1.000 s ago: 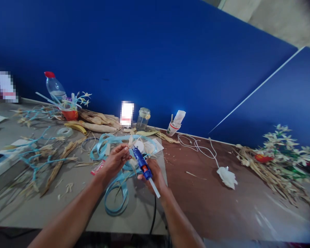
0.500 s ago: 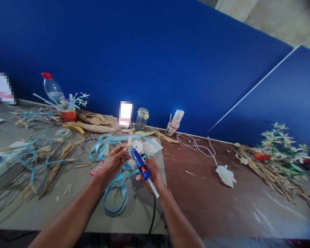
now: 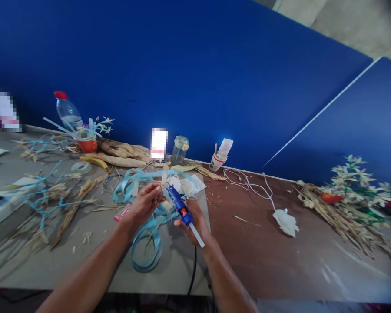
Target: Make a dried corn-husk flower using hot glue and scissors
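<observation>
My right hand [image 3: 193, 219] is closed around a blue hot glue gun [image 3: 179, 203], with a white glue stick [image 3: 197, 235] sticking out of its rear. The gun's nozzle points up and left, close to the fingertips of my left hand [image 3: 150, 198]. Those fingers are pinched on a small pale piece of dried husk [image 3: 164, 179]; its exact shape is hard to make out. Beneath both hands lies light blue ribbon [image 3: 146, 256] in loose loops. A white spool [image 3: 174, 183] sits just behind the gun's nozzle.
Blue-wrapped branches [image 3: 48, 204] and dried husks [image 3: 127, 152] spread over the left side. A glass jar [image 3: 180, 151], a paper cup [image 3: 217, 162] and a red-capped bottle [image 3: 67, 113] stand along the blue partition. White cable [image 3: 247, 182] and bundled dried flowers [image 3: 348, 208] lie right.
The glue gun has shifted slightly right and its nozzle has drawn a little away from my left fingertips. My left hand stays almost where it was, still pinching.
</observation>
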`<state>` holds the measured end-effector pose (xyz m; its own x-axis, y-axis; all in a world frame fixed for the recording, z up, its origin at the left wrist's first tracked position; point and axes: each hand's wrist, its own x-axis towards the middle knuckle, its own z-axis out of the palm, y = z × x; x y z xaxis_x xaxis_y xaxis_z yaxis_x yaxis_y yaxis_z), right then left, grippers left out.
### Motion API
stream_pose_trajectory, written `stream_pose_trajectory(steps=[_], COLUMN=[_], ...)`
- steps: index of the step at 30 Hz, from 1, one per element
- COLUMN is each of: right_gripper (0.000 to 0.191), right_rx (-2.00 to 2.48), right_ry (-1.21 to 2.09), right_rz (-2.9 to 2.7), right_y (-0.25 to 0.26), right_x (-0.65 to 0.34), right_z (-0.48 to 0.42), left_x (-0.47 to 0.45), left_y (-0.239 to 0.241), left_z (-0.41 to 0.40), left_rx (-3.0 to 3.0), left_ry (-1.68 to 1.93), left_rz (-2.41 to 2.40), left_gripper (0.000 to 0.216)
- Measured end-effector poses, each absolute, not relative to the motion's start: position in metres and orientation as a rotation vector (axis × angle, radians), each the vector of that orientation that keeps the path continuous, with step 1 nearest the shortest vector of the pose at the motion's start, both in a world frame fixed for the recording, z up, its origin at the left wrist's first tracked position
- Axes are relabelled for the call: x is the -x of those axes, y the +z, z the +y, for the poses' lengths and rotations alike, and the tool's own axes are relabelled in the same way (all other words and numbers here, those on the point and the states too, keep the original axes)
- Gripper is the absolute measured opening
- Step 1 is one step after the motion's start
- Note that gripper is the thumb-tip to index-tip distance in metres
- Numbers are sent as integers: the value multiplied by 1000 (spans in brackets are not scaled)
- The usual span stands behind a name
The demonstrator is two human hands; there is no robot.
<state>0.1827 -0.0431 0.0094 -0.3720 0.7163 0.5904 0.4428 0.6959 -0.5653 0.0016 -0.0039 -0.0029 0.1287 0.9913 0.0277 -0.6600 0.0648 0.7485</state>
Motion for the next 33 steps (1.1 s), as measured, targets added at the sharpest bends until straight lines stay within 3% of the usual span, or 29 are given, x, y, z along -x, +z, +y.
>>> stream_pose_trajectory(steps=[33], right_gripper=[32], right_rx=[844], right_ry=[411], right_rz=[-2128], right_y=[4], right_x=[-182], right_z=[-44], left_x=[0], left_y=[2], left_z=[-5], left_rx=[-684], left_ry=[1412], left_rz=[651], left_gripper=[15])
